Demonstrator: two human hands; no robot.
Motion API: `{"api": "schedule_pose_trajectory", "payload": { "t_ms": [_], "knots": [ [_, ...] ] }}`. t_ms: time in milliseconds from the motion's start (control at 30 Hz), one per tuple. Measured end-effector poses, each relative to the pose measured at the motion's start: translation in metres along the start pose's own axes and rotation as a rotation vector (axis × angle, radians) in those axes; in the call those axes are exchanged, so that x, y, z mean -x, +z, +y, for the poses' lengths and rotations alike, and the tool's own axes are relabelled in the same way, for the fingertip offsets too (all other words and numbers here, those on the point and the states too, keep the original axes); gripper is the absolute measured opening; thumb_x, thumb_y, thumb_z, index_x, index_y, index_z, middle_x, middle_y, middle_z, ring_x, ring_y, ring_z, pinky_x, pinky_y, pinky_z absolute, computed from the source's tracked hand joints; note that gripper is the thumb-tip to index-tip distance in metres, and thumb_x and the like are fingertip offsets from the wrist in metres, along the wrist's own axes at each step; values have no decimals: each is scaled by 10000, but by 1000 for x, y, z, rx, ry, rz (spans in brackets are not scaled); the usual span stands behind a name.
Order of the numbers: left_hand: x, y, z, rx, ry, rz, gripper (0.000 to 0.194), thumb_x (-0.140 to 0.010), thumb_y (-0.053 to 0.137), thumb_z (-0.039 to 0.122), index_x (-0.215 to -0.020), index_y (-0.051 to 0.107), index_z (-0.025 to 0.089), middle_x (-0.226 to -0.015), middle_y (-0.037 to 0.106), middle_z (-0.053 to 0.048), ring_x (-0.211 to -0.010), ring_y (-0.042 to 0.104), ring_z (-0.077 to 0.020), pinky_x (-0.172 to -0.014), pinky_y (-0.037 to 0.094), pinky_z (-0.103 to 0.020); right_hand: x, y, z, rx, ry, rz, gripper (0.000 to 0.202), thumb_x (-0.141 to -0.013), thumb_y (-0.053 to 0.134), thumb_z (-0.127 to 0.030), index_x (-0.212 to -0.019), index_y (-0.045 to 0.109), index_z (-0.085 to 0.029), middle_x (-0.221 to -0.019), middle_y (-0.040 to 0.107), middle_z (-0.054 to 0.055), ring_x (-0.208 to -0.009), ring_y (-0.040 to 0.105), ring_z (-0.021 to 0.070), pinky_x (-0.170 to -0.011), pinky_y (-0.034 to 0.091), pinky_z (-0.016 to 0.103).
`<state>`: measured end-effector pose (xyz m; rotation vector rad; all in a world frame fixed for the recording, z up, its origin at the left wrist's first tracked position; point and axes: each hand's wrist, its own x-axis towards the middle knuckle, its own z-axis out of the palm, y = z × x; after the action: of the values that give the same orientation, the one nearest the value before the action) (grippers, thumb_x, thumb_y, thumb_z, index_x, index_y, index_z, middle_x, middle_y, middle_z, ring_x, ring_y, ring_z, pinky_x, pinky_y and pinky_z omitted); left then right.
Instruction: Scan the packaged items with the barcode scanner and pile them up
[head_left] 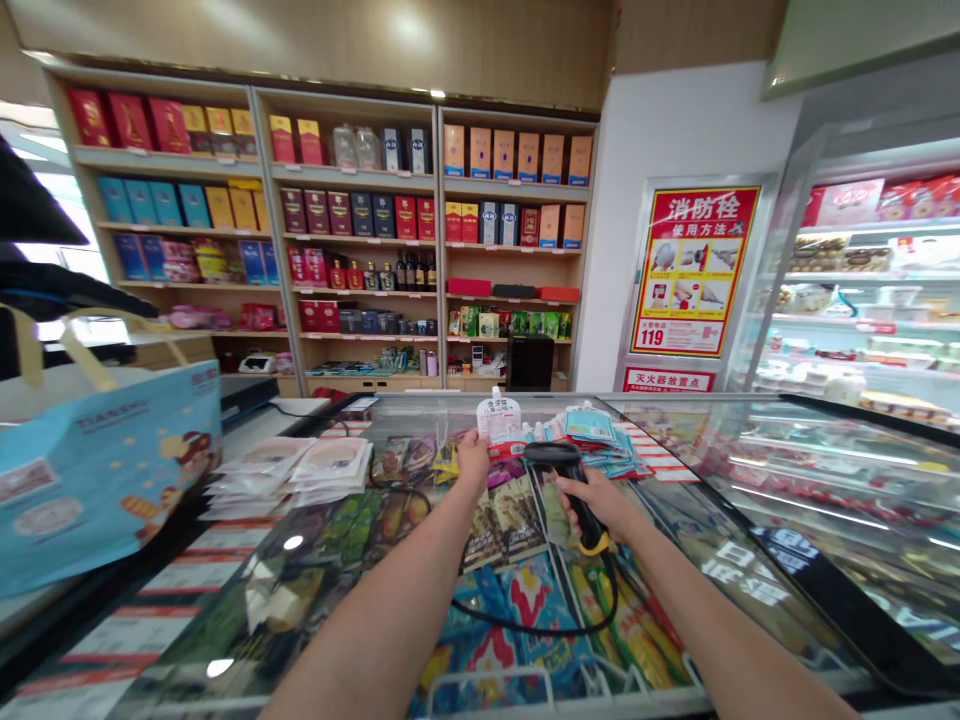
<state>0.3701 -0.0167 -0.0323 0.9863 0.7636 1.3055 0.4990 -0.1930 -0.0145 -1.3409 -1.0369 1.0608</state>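
Note:
My left hand pinches the edge of a spouted drink pouch, held upright with its printed white side towards me. In my right hand is a black barcode scanner, its fingers wrapped round the handle. The scanner's head points left, close to the pouch. A black cable loops down from the handle over the glass. Just behind the scanner lies a pile of blue and white spouted pouches. Both hands are above the glass lid of a chest freezer.
Stacks of flat white packets lie left on the glass. A light-blue shopping bag stands at the far left. Shelves of boxed goods line the back wall. On the right are a red fire-hydrant sign and a lit refrigerated display.

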Motion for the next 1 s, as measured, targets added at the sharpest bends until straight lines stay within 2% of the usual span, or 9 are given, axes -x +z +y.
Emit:
{"api": "schedule_pose_trajectory", "payload": {
  "t_ms": [233,300,367,467,633,833,1000],
  "knots": [
    [10,2,13,51,-106,78,174,-777,495,47,-891,585,142,-598,602,24,-430,553,-88,-483,503,-220,3,9,-2,-52,-11,-15,336,-672,700,-425,-792,482,-198,-535,538,-68,-385,487,82,-369,428,211],
    [14,-6,23,50,-133,73,176,-764,532,53,-901,595,144,-625,616,15,-448,566,-91,-504,515,-232,3,16,-4,-105,-18,-25,333,-672,705,-420,-796,491,-197,-539,543,-64,-390,494,86,-368,429,212],
    [20,-21,36,25,-145,37,171,-747,567,63,-894,605,141,-652,634,1,-470,580,-98,-515,521,-242,4,26,-7,-143,-24,-41,337,-671,707,-428,-795,498,-194,-530,543,-61,-381,488,86,-364,431,216],
    [32,-58,58,-61,-142,-6,165,-743,551,66,-883,608,131,-634,632,-7,-468,574,-108,-508,521,-255,6,48,-13,-155,-29,-99,336,-681,704,-439,-767,497,-189,-512,543,-57,-369,476,82,-359,434,218],
    [66,-142,101,-182,-124,-32,176,-730,581,105,-894,629,142,-638,635,-8,-501,584,-112,-517,514,-235,16,104,-25,-123,4,-269,358,-678,695,-469,-690,480,-182,-483,529,-48,-361,472,79,-355,424,213],
    [103,-240,148,-299,-108,84,191,-716,634,166,-906,615,153,-619,619,0,-475,568,-111,-473,485,-218,20,181,-36,-67,-28,-441,397,-627,717,-464,-779,471,-191,-520,553,-58,-368,480,83,-354,418,213],
    [113,-301,169,-500,-117,230,102,-748,534,120,-827,585,161,-552,575,13,-456,547,-124,-472,476,-235,11,231,-38,39,0,-536,361,-662,704,-407,-814,455,-194,-517,556,-56,-377,500,91,-371,416,207]
  ]
}}
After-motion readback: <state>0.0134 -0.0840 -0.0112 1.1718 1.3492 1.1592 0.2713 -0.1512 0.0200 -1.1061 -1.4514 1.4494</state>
